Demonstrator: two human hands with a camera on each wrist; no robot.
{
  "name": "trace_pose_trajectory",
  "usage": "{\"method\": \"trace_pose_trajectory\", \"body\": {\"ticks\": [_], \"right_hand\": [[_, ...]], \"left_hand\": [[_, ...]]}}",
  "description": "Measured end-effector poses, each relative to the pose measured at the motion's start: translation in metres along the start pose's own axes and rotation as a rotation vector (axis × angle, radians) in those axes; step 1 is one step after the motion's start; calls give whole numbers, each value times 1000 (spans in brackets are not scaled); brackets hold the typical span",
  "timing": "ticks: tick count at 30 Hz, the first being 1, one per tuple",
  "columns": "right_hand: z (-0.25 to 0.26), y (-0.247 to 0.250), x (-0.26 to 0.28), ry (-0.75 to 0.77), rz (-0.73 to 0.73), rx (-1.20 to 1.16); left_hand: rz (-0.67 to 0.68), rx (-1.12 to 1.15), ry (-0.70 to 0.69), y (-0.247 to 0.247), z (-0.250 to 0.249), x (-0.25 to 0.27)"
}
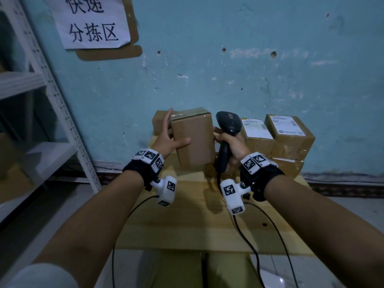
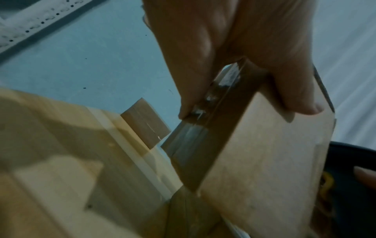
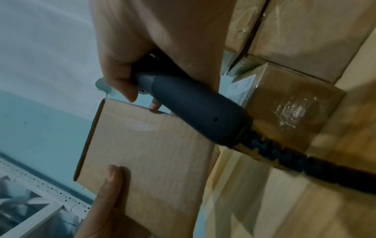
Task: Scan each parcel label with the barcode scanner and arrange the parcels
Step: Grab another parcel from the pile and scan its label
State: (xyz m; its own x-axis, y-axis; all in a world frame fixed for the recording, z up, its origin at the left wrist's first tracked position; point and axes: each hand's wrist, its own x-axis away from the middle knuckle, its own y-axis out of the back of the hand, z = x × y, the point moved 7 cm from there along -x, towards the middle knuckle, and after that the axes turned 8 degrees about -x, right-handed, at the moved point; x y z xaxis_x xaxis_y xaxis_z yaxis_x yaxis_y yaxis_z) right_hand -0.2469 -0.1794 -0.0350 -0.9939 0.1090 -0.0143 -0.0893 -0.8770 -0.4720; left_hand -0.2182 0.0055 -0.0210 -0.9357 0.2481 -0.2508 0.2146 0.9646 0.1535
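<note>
Presently, the left hand (image 1: 166, 140) is gripping a plain brown cardboard parcel (image 1: 194, 140), thumb on its near face and fingers along its far side, holding it upright above the pale wooden table (image 1: 187, 225). The right hand (image 1: 233, 145) is clasping the black corded barcode scanner (image 1: 227, 125) just beside it. Labelled brown parcels (image 1: 288, 134) are sitting stacked at the right.

Black wristbands (image 1: 143, 173), white tagged cameras (image 1: 231, 194)

Dim room: scuffed blue wall (image 1: 249, 80), white shelving (image 1: 52, 100), wooden table (image 1: 197, 225).
</note>
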Motion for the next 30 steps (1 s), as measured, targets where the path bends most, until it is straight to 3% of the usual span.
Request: {"method": "trace_pose_trajectory", "body": {"ticks": [10,18,30], "right_hand": [[-3,-11,6,-65,69,-65],[-10,-12,5,-110,34,-125],[-10,-4,8,-104,-57,-3]], "left_hand": [[-120,76,-20,13,-2,-2],[-102,354,152,12,9,-7],[-190,246,171,11,6,-2]]}}
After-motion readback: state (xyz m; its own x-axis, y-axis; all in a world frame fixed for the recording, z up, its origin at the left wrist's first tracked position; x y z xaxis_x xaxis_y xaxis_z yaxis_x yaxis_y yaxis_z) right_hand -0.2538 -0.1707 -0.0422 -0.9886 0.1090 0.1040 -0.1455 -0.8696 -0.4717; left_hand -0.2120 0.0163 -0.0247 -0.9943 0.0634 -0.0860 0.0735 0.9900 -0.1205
